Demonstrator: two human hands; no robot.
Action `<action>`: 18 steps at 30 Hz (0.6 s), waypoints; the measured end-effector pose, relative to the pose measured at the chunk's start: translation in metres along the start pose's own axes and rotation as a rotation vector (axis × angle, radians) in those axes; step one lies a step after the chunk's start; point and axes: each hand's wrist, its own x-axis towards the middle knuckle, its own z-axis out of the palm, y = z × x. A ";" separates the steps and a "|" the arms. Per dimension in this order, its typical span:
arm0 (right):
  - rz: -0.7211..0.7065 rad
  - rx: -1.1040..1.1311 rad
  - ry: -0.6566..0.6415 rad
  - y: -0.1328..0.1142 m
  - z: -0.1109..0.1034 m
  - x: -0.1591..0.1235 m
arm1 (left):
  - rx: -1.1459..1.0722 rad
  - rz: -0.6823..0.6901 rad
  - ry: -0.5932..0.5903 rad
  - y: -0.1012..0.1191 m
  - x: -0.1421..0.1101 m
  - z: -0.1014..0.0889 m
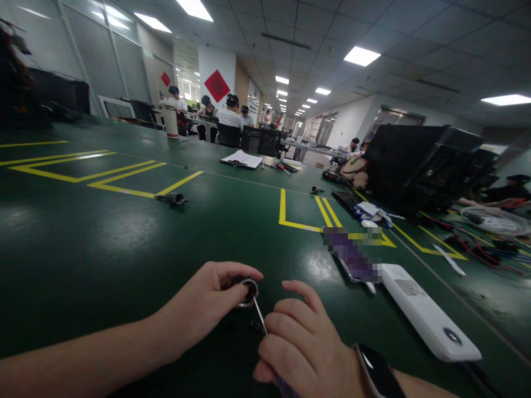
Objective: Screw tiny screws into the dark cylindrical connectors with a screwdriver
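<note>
- The left hand point(203, 307) pinches a metal ring point(248, 304) between thumb and fingers.
- The right hand point(309, 342), right of the ring, grips a thin rod point(260, 316) reaching the ring; its forefinger is raised.
- Small black parts point(254, 325) lie just on the ring's near side.

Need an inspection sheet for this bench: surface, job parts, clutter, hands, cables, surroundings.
Surface: green table, marked with yellow tape.
Job's things: ring-ended metal part; thin metal shaft, its far end at the ring; small dark pieces below.
Clutter: white elongated device, pixelated slab, clipboard, cup, dark tubular part.
Hands: left hand pinches the ring-ended part; right hand grips the shaft.
Cables: coloured wires loose at right; dark cord by the white device.
Surroundings: seated people, red diamond sign on a pillar, lit ceiling panels.
</note>
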 end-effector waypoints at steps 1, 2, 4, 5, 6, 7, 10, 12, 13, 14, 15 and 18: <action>-0.005 -0.007 -0.006 0.000 0.000 0.000 | 0.002 0.002 0.002 0.000 0.000 0.000; -0.007 -0.013 -0.015 0.000 0.001 0.000 | 0.004 0.005 0.005 0.001 -0.001 0.000; -0.007 -0.019 -0.027 0.000 0.000 0.000 | 0.013 0.005 0.014 0.001 -0.001 0.000; -0.007 -0.018 -0.029 0.000 0.000 0.000 | 0.019 0.005 0.019 0.001 -0.001 0.000; -0.008 -0.015 -0.027 0.000 0.000 0.000 | 0.025 0.007 0.022 0.001 -0.001 0.000; -0.003 -0.011 -0.025 0.000 -0.001 0.000 | 0.030 0.010 0.021 0.002 -0.001 0.000; 0.001 0.003 -0.024 -0.001 -0.002 -0.001 | 0.043 0.023 0.013 0.001 -0.001 0.000; -0.003 0.001 -0.023 -0.001 -0.002 -0.001 | 0.052 0.023 0.014 0.001 -0.001 -0.001; -0.004 -0.003 -0.021 -0.002 -0.001 -0.001 | 0.056 0.023 0.015 0.001 -0.001 0.000; -0.006 -0.011 -0.020 -0.002 0.000 -0.001 | 0.059 0.021 0.018 0.000 0.000 0.000; -0.003 -0.021 -0.020 -0.003 0.000 -0.001 | 0.064 0.019 0.019 0.000 0.000 0.000; -0.011 -0.049 -0.007 -0.004 0.003 0.000 | 0.070 0.026 0.021 -0.002 0.001 -0.001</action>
